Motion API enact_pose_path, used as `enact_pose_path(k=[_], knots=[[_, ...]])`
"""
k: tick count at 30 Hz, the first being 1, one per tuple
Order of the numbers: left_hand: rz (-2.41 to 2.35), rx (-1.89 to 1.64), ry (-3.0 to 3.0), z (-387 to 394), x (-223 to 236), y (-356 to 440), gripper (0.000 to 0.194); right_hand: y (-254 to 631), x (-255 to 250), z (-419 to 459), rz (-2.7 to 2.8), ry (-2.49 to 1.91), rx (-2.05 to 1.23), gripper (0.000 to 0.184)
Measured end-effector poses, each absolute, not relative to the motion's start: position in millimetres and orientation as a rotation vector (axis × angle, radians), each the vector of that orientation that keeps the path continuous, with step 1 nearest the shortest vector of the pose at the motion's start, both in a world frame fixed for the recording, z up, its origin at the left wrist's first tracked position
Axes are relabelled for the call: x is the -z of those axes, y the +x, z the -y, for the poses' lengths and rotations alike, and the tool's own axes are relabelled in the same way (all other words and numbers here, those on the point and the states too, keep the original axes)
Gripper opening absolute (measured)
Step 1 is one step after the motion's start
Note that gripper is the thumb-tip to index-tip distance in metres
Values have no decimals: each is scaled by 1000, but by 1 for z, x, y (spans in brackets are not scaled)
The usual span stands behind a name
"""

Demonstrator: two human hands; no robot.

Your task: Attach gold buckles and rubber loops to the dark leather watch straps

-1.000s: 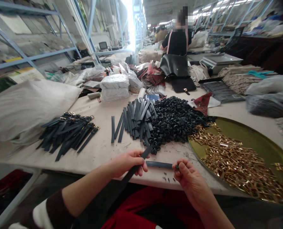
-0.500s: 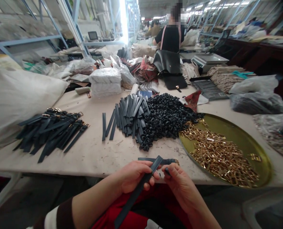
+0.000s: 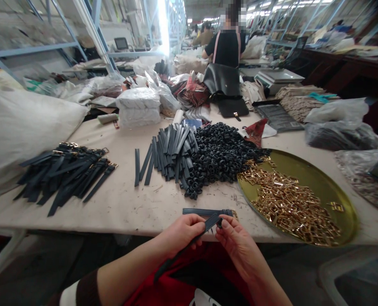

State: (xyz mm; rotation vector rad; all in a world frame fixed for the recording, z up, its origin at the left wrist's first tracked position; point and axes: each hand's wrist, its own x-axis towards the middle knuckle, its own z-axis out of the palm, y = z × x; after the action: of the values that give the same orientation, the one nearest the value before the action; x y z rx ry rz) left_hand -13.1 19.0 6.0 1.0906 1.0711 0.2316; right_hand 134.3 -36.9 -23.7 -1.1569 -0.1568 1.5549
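Close to the table's front edge, my left hand (image 3: 189,231) grips a dark leather strap (image 3: 212,222) whose tail hangs down over my lap. My right hand (image 3: 232,236) is closed in a pinch at the strap's upper end, on a small dark keeper loop (image 3: 220,222). Whether the loop is around the strap end or only touching it, I cannot tell. Just behind my hands lies another strap (image 3: 204,211) with a gold buckle at its right end. Farther back are a bundle of loose straps (image 3: 173,148) and a heap of dark loops (image 3: 221,157).
A round gold tray (image 3: 345,204) with many gold buckles (image 3: 294,204) stands at the right. Buckled straps (image 3: 68,174) are piled at the left beside a large white sack (image 3: 26,127). A black bag (image 3: 222,85) and plastic-wrapped bundles (image 3: 138,106) sit farther back; a person (image 3: 227,46) is beyond.
My hands have come together, bringing the small loop against the strap's upper end. The strap has tilted flatter, and its tail hangs differently.
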Motion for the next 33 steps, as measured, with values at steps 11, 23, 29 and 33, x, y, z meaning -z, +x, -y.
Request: enact_pose_path(k=[11, 23, 29, 33], knots=[[-969, -102, 1466, -12, 2, -12, 26, 134, 30, 46, 648, -1388, -1441, 30], [-779, -27, 1471, -8, -23, -23, 37, 138, 20, 44, 700, -1344, -1559, 30], [-933, -266, 1345, -13, -18, -25, 53, 134, 22, 24, 890, -1284, -1547, 31], [-981, -367, 1078, -21, -18, -24, 32, 184, 25, -22, 1311, -1720, -764, 29]])
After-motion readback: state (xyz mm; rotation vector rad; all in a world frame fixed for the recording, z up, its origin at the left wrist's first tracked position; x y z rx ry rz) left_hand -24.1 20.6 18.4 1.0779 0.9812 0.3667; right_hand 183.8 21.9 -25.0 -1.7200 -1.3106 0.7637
